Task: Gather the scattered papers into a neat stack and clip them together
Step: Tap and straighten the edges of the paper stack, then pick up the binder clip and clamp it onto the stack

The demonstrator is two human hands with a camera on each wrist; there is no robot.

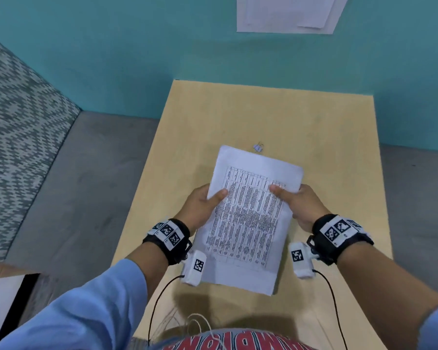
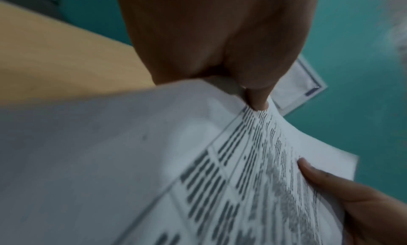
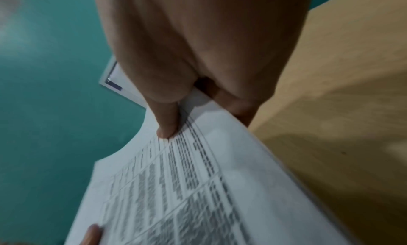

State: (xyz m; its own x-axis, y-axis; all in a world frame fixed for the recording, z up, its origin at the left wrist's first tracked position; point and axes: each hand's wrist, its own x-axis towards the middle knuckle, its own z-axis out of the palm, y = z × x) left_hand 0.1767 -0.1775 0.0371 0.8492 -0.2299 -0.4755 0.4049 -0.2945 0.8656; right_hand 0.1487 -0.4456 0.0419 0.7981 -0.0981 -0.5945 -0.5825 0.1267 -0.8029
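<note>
The top sheet [image 1: 250, 213] of the held stack carries a printed table of dense text in ruled columns; the print is too blurred to read in all three views. The shirt [image 1: 228, 343] at the bottom edge of the head view bears large white capital letters on red, seen upside down and cut off; they may spell part of "CHAMPIONS". The wrist bands [image 1: 168, 233] carry black-and-white square code markers without readable characters.

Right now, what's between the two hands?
The stack of papers. The left hand grips one side edge and the right hand the other, thumbs on top. The head view shows it.
</note>
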